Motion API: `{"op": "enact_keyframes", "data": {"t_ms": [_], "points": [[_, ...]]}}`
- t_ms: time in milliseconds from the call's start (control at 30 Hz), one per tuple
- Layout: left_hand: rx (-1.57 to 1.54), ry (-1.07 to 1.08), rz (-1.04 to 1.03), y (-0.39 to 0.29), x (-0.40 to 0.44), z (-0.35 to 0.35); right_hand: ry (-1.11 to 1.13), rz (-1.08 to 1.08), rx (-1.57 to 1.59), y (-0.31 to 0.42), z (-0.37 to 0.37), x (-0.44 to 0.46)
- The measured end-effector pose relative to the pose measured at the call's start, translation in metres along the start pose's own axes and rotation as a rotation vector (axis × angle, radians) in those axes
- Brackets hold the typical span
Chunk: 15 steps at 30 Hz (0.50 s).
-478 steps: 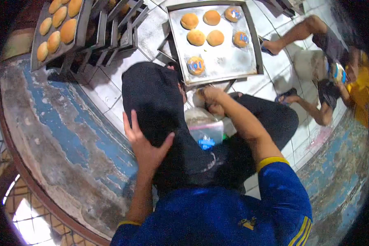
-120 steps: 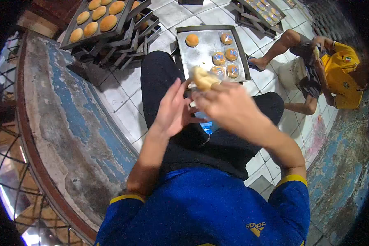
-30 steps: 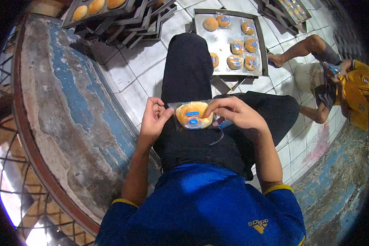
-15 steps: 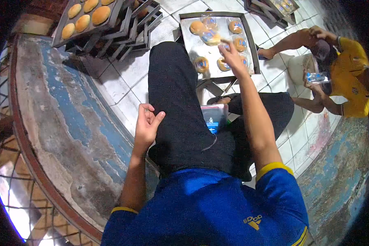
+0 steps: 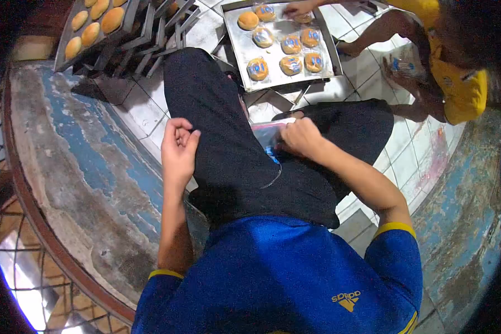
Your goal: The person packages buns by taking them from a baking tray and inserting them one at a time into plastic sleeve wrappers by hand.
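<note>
Over the left thigh, my left hand (image 5: 179, 147) is raised with its fingers loosely curled and apart, holding nothing. My right hand (image 5: 300, 137) is closed at the clear plastic bags (image 5: 266, 135) between the legs; what its fingers grip is hidden. Blue print shows at the lower end of the bags. Beyond my knees lies a metal tray (image 5: 286, 82) with one bare bun (image 5: 248, 20) at its far left and several wrapped buns (image 5: 291, 44) with blue print.
A co-worker in yellow (image 5: 456, 89) sits at the right, one hand (image 5: 300, 8) over the tray's far edge. Stacked trays (image 5: 145, 50) with bare buns stand at the upper left. A worn blue-grey ledge (image 5: 89, 167) curves along the left.
My right hand has come back from the tray to the bags, and a wrapped bun now rests there. My left hand stays raised. The co-worker has leaned in and reached over the tray.
</note>
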<state>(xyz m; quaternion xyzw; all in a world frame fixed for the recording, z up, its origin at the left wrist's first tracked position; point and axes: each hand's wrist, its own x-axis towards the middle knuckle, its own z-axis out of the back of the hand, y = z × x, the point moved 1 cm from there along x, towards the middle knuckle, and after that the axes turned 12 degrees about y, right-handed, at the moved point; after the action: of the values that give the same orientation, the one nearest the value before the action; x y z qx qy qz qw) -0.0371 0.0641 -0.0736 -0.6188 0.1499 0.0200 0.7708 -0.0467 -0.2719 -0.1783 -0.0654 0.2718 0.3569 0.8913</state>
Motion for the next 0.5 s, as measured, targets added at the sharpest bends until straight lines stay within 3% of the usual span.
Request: {"op": "enact_keyframes", "data": {"t_ms": [133, 200, 233, 300, 367, 433, 500], "points": [[-0.041, 0.075, -0.004, -0.029, 0.007, -0.022, 0.066, 0.064, -0.002, 0.021, -0.025, 0.000], [-0.081, 0.086, 0.001, -0.033, 0.003, -0.037, -0.360, 0.192, 0.020, 0.019, -0.050, -0.006], [-0.128, 0.094, 0.006, -0.033, 0.002, -0.045, -0.365, 0.185, 0.017, 0.016, -0.030, -0.010], [-0.248, 0.239, -0.010, -0.033, -0.007, -0.058, 0.036, 0.242, 0.531, 0.005, 0.049, -0.029], [-0.366, 0.280, 0.060, -0.053, -0.018, -0.075, -0.307, 0.280, 0.752, -0.014, 0.083, -0.048], [-0.560, 0.237, 0.137, -0.029, -0.024, -0.098, -0.366, 0.257, 1.086, -0.028, 0.122, -0.073], [-1.107, 0.391, 0.225, -0.025, -0.022, -0.116, -0.530, 0.254, 1.325, -0.034, 0.136, -0.086]]}}
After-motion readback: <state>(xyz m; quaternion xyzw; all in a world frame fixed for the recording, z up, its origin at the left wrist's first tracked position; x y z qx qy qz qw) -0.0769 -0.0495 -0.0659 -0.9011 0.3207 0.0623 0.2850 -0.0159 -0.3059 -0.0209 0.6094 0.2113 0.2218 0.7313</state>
